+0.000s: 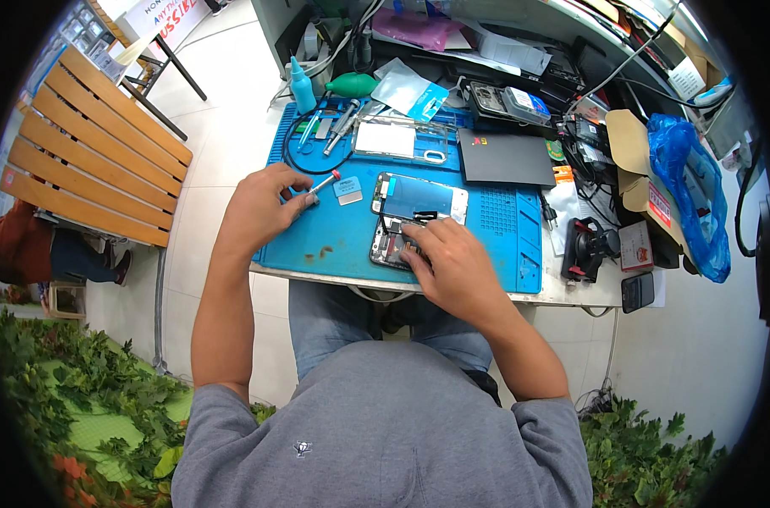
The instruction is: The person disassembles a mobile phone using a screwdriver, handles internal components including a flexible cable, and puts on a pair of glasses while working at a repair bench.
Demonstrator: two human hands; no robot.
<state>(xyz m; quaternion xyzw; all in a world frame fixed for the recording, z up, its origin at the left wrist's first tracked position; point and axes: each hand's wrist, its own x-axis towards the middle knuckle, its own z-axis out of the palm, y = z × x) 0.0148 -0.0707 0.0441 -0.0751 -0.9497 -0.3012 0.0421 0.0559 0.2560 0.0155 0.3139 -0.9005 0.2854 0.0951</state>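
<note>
My left hand (275, 203) is closed on a small screwdriver (324, 182) with a red cap, at the left of the blue mat (283, 250). A small grey metal piece (348, 188) lies beside it. My right hand (444, 262) rests with curved, parted fingers on an opened phone (385, 248) in the mat's middle, its fingertips on the inner parts. A blue-filmed panel (414, 195) forms the phone's upper portion. Behind lie tools (342, 127), a clear case with a white plate (383, 140), a black cable loop and a dark flat slab (506, 158).
A blue bottle (302, 89), green air blower (351, 84) and stacked devices (507, 102) crowd the back. Cables, a cardboard box (629, 157), blue plastic bag (688, 199) and black device (588, 250) occupy the right. Another person (29, 241) is beside a wooden slatted chair (97, 152) at left.
</note>
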